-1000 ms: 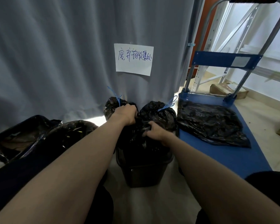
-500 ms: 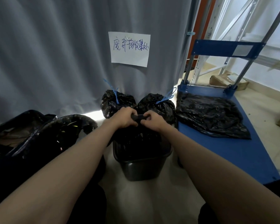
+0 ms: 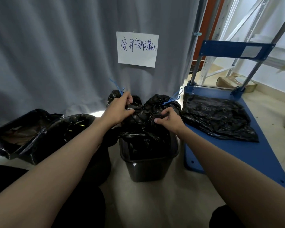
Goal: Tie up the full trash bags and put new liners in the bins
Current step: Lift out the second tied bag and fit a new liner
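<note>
A dark square bin stands on the floor in front of me, with a black trash bag bunched up inside it. My left hand grips the gathered top of that bag on its left side. My right hand pinches the bag's top on its right side, a short gap from the left hand. Behind the bin sit two tied black bags, each closed with a blue tie. To the left are two more bins lined with open black bags.
A blue platform trolley stands on the right with a flat black bag spread on its deck. A grey curtain with a handwritten paper sign hangs behind. Cardboard boxes lie at the far right.
My hands went from holding the bag apart to meeting at its top, and now they have drawn apart again, each still gripping the bag. The view has shifted slightly.
</note>
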`<state>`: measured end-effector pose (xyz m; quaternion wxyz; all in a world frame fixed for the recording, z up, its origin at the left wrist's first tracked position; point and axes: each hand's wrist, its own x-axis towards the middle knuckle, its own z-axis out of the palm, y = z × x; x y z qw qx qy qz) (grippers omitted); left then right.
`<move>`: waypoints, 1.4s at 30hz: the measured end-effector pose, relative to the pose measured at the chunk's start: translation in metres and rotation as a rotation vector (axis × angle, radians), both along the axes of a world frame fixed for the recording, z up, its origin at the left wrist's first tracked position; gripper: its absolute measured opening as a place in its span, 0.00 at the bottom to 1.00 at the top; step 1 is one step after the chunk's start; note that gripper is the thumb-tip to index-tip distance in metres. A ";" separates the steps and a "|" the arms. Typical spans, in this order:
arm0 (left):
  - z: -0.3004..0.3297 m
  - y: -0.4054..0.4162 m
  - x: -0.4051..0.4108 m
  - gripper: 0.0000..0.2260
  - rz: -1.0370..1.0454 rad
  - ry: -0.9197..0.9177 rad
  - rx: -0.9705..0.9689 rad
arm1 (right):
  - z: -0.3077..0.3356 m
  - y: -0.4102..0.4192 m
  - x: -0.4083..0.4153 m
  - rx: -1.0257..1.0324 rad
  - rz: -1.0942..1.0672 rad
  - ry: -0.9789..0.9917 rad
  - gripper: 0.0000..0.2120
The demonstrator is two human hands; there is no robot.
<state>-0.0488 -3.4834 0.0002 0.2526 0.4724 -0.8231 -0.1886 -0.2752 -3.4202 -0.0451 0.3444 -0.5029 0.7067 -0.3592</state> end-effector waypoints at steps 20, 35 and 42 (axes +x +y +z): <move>0.004 -0.009 -0.002 0.05 0.129 0.079 -0.060 | -0.004 0.017 -0.019 -0.368 -0.101 0.307 0.11; 0.001 -0.008 -0.018 0.14 0.229 -0.032 -0.244 | 0.008 0.034 -0.038 -0.338 -0.221 0.450 0.20; 0.007 0.009 -0.030 0.13 0.248 -0.155 -0.418 | 0.010 0.032 -0.031 -0.358 -0.170 0.361 0.16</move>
